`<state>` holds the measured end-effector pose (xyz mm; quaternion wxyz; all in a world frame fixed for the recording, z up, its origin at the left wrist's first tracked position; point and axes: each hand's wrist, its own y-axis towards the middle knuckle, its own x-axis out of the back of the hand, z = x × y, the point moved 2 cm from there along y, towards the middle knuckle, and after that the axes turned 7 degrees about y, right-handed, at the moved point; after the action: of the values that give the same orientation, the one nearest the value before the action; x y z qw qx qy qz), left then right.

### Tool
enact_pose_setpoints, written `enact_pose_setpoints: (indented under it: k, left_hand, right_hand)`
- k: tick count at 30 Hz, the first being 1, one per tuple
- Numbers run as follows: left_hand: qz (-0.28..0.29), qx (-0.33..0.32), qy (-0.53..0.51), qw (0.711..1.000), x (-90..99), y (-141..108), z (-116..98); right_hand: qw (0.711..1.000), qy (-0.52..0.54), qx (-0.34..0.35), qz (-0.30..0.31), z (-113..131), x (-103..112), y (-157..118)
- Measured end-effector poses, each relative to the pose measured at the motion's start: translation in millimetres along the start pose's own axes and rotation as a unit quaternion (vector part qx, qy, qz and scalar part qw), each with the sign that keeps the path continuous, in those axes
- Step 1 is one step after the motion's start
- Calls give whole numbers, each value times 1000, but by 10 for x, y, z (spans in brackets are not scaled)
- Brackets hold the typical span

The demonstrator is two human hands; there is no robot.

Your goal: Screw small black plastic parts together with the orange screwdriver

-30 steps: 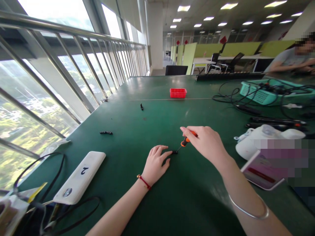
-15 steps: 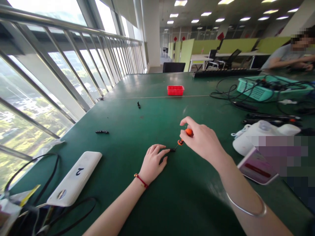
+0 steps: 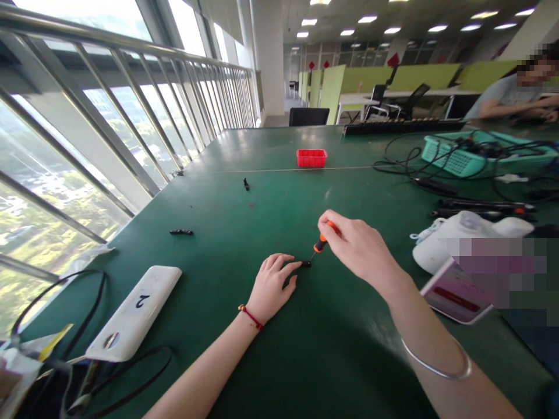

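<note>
My left hand rests on the green table, its fingertips closed on a small black part that lies flat on the surface. Most of that part is hidden under the fingers. In my right hand is an orange and black screwdriver, gripped by its handle and tilted. Its thin shaft runs down to the right end of the black part. Two more small black pieces lie apart on the table: one on the left, another farther back.
A red tray stands toward the back. At right are a teal basket with cables, a white bottle-like object and a pinkish box. A white power bank lies left beside black cables. Someone sits far right.
My right hand's fingers have closed around the screwdriver handle, where they were looser before. The left hand stays on the black part.
</note>
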<state>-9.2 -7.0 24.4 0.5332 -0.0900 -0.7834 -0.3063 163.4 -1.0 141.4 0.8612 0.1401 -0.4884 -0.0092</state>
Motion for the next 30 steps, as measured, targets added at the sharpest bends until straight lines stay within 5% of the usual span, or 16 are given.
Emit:
enact_pose_setpoints:
  k: [30]
  left_hand:
    - [20,4,-15,1000,5,-5,8]
  right_hand:
    - [1000,-8,2,-2,13,9,-10]
